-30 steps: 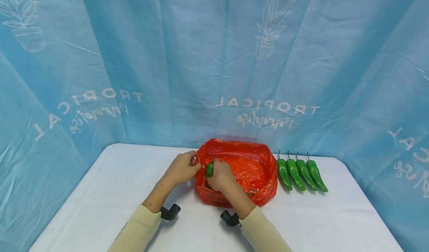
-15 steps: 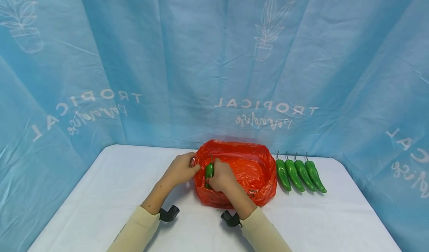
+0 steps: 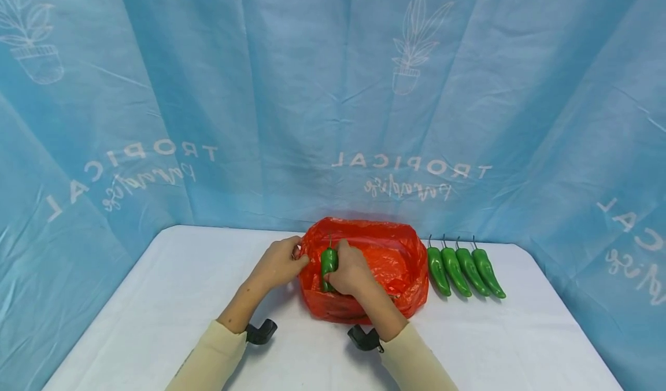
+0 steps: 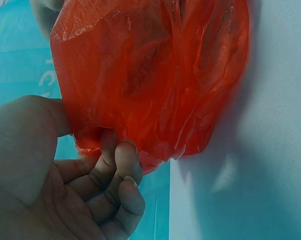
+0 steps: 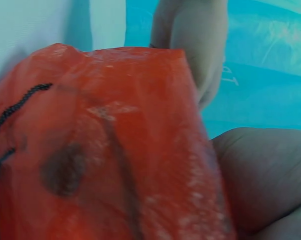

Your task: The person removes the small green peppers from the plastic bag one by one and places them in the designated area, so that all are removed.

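An open red plastic bag (image 3: 385, 309) sits at the far middle of the table. My left hand (image 3: 279, 262) grips the bag's left rim; in the left wrist view its curled fingers (image 4: 128, 162) press into the red film. My right hand (image 3: 351, 269) reaches inside the bag and holds a green chili pepper (image 3: 328, 261), stem upward, near the left wall. In the right wrist view the bag wall (image 5: 160, 130) covers the pepper and most of the right hand (image 5: 270, 175).
Several green chili peppers (image 3: 463, 269) lie side by side on the white table (image 3: 156, 310), just right of the bag. A blue printed curtain (image 3: 291, 119) hangs behind the table and on both sides. Each wrist wears a black camera mount (image 3: 261, 332).
My right hand has shifted slightly to the right with the chili pepper, and more of the pepper shows. The left hand keeps its hold on the rim.
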Demonstrator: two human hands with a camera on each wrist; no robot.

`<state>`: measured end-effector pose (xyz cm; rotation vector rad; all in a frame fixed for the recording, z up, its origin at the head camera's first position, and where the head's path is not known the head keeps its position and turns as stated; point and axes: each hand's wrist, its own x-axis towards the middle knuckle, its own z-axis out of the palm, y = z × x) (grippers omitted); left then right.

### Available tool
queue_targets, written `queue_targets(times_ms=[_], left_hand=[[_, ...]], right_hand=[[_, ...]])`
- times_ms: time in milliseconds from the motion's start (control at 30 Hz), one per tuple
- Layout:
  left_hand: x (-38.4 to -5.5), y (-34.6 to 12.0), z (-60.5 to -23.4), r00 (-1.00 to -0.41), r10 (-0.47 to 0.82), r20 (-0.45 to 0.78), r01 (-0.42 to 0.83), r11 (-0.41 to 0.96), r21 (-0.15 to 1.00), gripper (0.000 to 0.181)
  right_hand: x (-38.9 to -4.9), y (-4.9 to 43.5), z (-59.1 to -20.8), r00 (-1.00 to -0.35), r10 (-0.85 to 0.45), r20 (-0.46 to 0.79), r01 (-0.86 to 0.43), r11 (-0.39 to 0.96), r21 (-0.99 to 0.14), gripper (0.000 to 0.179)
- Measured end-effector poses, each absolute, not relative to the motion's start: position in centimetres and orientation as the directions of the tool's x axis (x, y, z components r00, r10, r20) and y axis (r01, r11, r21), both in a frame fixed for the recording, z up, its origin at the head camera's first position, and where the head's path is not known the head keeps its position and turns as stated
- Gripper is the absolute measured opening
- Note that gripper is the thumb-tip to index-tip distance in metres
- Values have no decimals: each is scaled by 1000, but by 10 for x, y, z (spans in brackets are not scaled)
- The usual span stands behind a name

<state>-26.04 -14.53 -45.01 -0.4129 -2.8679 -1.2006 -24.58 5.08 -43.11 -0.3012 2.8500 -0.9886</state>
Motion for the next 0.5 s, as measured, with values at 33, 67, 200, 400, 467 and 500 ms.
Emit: queue_targets(times_ms=[33,67,200,400,467,500], left_hand=[[-260,-145,-450,-965,239,105,242,672,700,11],[-260,-145,-450,-965,239,105,242,671,701,11],[-260,-146,-448,-966,236,106,241,667,705,8],[-260,-146,-447,-969,224,101,229,668,708,8],[-260,-146,-447,-971,220,99,224,671,707,10],[-261,-146,-448,-970,219,101,225,672,706,10]], right_hand=[[-245,51,-430,-974,-223,-32,-154,764,-626,60],[-245,52,-428,-974,-224,-21,-160,757,-633,60],[-244,55,-423,-974,-228,-2,-170,733,-658,62],[-242,58,-417,-974,-226,-11,-155,705,-692,63],[-242,59,-415,-976,-220,-11,-150,698,-700,63],[-241,60,-414,-976,-217,-12,-146,697,-702,63]])
